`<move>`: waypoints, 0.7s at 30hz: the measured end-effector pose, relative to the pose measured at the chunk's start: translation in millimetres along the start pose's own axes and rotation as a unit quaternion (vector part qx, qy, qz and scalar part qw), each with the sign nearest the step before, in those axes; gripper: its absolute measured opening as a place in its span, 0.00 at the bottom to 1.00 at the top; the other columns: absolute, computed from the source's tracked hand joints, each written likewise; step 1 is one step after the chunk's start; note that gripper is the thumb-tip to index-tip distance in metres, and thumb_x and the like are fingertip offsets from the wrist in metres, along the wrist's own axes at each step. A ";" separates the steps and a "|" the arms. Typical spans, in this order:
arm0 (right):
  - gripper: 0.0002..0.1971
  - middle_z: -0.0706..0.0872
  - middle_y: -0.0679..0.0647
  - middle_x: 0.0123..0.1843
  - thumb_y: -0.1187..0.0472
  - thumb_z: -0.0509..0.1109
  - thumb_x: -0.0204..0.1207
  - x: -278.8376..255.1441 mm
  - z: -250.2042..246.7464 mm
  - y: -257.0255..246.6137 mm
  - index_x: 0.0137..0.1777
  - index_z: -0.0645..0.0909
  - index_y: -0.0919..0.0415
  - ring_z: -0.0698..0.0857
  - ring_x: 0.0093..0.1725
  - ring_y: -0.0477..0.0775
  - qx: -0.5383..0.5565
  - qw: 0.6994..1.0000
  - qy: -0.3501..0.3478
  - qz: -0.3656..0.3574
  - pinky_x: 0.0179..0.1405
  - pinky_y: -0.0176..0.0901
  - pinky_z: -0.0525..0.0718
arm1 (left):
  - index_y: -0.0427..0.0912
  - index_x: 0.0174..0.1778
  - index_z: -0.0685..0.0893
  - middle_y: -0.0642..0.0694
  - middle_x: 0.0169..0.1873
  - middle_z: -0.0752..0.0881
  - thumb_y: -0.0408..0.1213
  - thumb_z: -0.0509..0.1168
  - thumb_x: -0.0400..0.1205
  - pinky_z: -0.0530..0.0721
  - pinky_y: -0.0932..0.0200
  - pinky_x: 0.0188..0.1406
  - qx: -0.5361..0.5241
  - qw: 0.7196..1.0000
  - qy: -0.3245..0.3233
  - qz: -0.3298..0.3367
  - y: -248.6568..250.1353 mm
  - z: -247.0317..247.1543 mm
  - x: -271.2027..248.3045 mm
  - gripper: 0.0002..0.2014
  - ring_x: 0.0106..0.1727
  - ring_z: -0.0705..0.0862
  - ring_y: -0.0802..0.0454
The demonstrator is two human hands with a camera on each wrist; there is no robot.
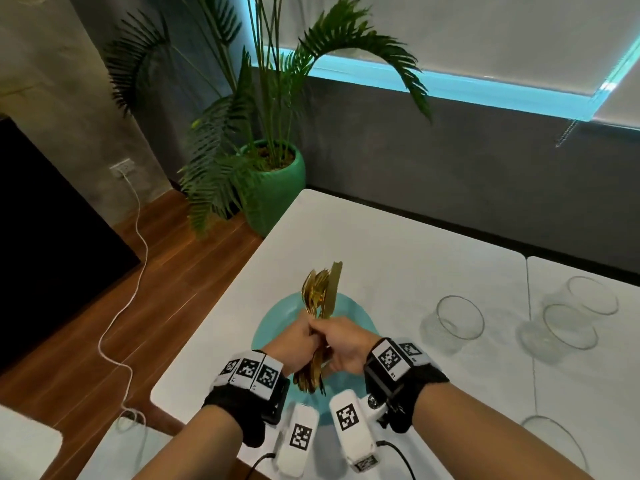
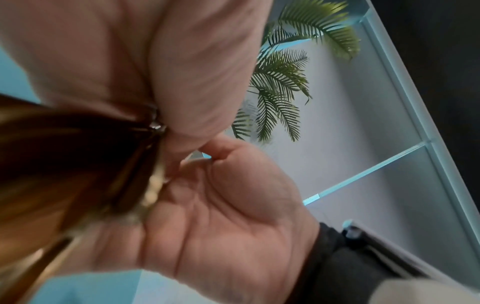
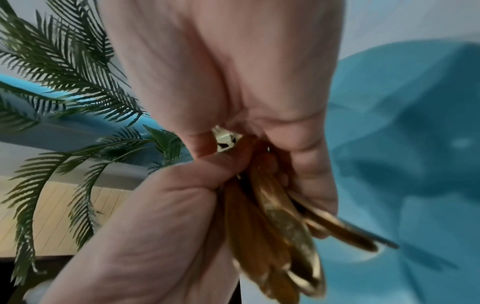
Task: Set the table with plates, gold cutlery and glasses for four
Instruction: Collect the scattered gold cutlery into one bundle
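Note:
A bundle of gold cutlery (image 1: 320, 296) stands upright over a teal plate (image 1: 277, 320) near the white table's (image 1: 398, 254) left edge. My left hand (image 1: 294, 344) and right hand (image 1: 346, 344) both grip the bundle at its middle, pressed against each other. Spoon bowls and a knife blade stick up above the fists; handle ends hang below. The right wrist view shows the gold handles (image 3: 272, 216) fanned out under curled fingers, with the teal plate (image 3: 402, 164) beneath. In the left wrist view the cutlery (image 2: 64, 164) is a dark blur beside the palms.
Three clear glasses (image 1: 453, 323) (image 1: 568, 327) (image 1: 592, 296) stand on the table to the right, and another glass rim (image 1: 550, 445) shows at the near right. A palm in a green pot (image 1: 277, 188) stands off the table's far left corner. A white cable (image 1: 138, 237) trails over the wooden floor.

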State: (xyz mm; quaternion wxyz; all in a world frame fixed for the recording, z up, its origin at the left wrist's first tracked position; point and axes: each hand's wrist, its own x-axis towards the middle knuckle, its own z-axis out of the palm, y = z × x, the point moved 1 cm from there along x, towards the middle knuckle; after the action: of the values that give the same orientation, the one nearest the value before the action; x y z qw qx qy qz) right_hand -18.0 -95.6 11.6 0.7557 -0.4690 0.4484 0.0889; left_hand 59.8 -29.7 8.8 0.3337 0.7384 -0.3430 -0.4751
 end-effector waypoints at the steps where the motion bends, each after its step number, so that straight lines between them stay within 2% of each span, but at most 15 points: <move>1: 0.23 0.83 0.69 0.60 0.49 0.57 0.85 -1.4 -3.2 2.6 0.67 0.75 0.68 0.84 0.56 0.67 0.005 1.000 0.003 0.006 0.58 0.66 0.83 | 0.38 0.63 0.72 0.41 0.56 0.84 0.33 0.57 0.83 0.85 0.49 0.59 0.014 1.000 -0.005 -0.003 -0.3 3.8 1.5 0.13 0.57 0.85 0.47; 3: 0.24 0.82 0.70 0.63 0.49 0.54 0.86 -4.5 -8.8 8.2 0.69 0.74 0.69 0.84 0.58 0.68 0.023 1.000 0.001 0.012 0.57 0.66 0.83 | 0.37 0.64 0.70 0.38 0.55 0.84 0.32 0.55 0.85 0.86 0.51 0.57 0.035 0.999 -0.003 -0.007 1.9 12.7 1.8 0.12 0.57 0.85 0.45; 6: 0.23 0.83 0.71 0.63 0.51 0.53 0.86 -9.5 -18.6 15.8 0.68 0.74 0.69 0.84 0.60 0.69 0.047 0.999 0.020 0.009 0.59 0.69 0.82 | 0.37 0.63 0.72 0.35 0.54 0.85 0.34 0.55 0.85 0.85 0.46 0.59 0.031 0.999 -0.018 -0.007 7.8 27.1 -1.2 0.12 0.56 0.86 0.42; 9: 0.22 0.83 0.69 0.63 0.51 0.54 0.86 -14.3 -28.6 21.7 0.68 0.74 0.68 0.83 0.61 0.68 0.072 0.996 0.047 0.008 0.61 0.69 0.81 | 0.37 0.63 0.72 0.38 0.55 0.85 0.33 0.55 0.85 0.83 0.47 0.63 -0.009 0.999 -0.039 -0.009 11.4 40.6 -0.9 0.11 0.58 0.84 0.44; 11: 0.21 0.84 0.67 0.61 0.51 0.55 0.86 -18.3 -34.8 26.7 0.65 0.77 0.67 0.83 0.61 0.66 0.099 0.994 0.054 -0.001 0.62 0.68 0.81 | 0.38 0.61 0.73 0.38 0.56 0.84 0.30 0.56 0.85 0.81 0.48 0.66 -0.037 0.998 -0.058 -0.005 16.6 49.3 -3.8 0.10 0.61 0.83 0.43; 13: 0.18 0.85 0.64 0.56 0.52 0.55 0.86 -25.5 -40.0 32.1 0.56 0.80 0.65 0.84 0.59 0.65 0.110 0.992 0.067 -0.002 0.61 0.67 0.81 | 0.37 0.62 0.73 0.36 0.56 0.83 0.28 0.58 0.83 0.81 0.47 0.66 -0.065 0.995 -0.080 -0.009 18.0 57.7 -5.6 0.11 0.61 0.83 0.42; 15: 0.18 0.85 0.66 0.55 0.52 0.55 0.86 -32.1 -44.2 38.3 0.54 0.81 0.64 0.85 0.57 0.66 0.079 0.992 0.093 -0.005 0.58 0.66 0.83 | 0.35 0.64 0.73 0.36 0.54 0.83 0.27 0.60 0.81 0.83 0.51 0.63 -0.082 0.991 -0.105 -0.023 18.1 65.0 -9.3 0.14 0.57 0.84 0.42; 17: 0.20 0.85 0.70 0.55 0.53 0.54 0.86 -40.0 -47.4 46.8 0.61 0.79 0.69 0.87 0.51 0.67 0.027 0.992 0.124 -0.003 0.51 0.64 0.87 | 0.35 0.63 0.75 0.36 0.50 0.83 0.26 0.60 0.80 0.83 0.53 0.59 -0.090 0.988 -0.123 -0.037 16.1 73.0 -13.9 0.15 0.53 0.83 0.44; 19: 0.21 0.85 0.70 0.48 0.54 0.52 0.86 -49.8 -50.4 58.2 0.65 0.76 0.70 0.87 0.42 0.64 0.032 0.990 0.134 0.005 0.39 0.58 0.89 | 0.34 0.62 0.75 0.37 0.47 0.83 0.25 0.60 0.80 0.82 0.52 0.60 -0.089 0.986 -0.138 -0.042 12.4 82.5 -19.6 0.14 0.51 0.82 0.44; 21: 0.21 0.85 0.66 0.44 0.55 0.50 0.87 -59.2 -55.8 73.1 0.66 0.75 0.70 0.87 0.40 0.61 0.038 0.990 0.138 0.013 0.36 0.55 0.88 | 0.34 0.61 0.76 0.35 0.47 0.82 0.24 0.61 0.79 0.82 0.49 0.63 -0.066 0.986 -0.151 -0.033 6.8 93.7 -24.5 0.14 0.52 0.83 0.43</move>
State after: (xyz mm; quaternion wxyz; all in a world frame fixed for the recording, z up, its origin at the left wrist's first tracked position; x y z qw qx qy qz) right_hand -126.2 -82.8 1.9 0.7024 -0.4421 0.5576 0.0161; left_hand -36.4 -28.9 -4.6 0.3102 0.6457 -0.3330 -0.6131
